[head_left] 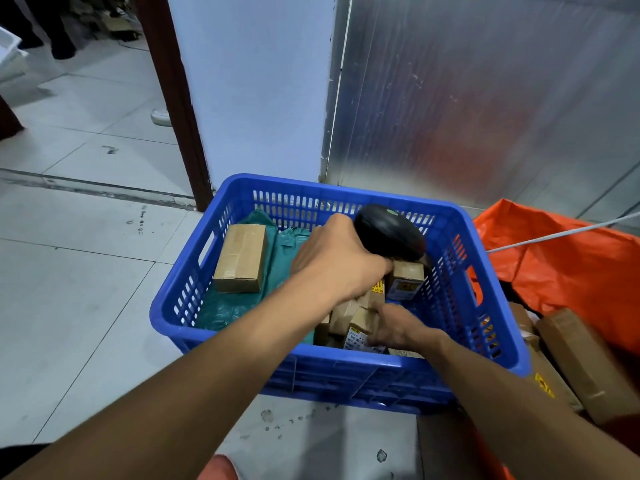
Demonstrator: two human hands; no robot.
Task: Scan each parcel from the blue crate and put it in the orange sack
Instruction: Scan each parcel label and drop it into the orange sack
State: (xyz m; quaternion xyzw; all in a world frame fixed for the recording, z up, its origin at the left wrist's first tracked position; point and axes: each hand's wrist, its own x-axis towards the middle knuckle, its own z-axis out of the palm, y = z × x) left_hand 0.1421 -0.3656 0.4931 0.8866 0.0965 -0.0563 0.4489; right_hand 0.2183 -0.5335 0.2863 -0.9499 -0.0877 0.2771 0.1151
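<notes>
My left hand (337, 258) grips the scanner (389, 233) over the blue crate (346, 372), its head pointing right and down. My right hand (398, 329) holds a small parcel (358, 329) inside the crate's near side. The orange sack (571, 261) lies right.

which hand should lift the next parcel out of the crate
Right. The right hand already has its fingers on a small labelled box in the blue crate, nearest the orange sack. The left hand grips the scanner.
</notes>
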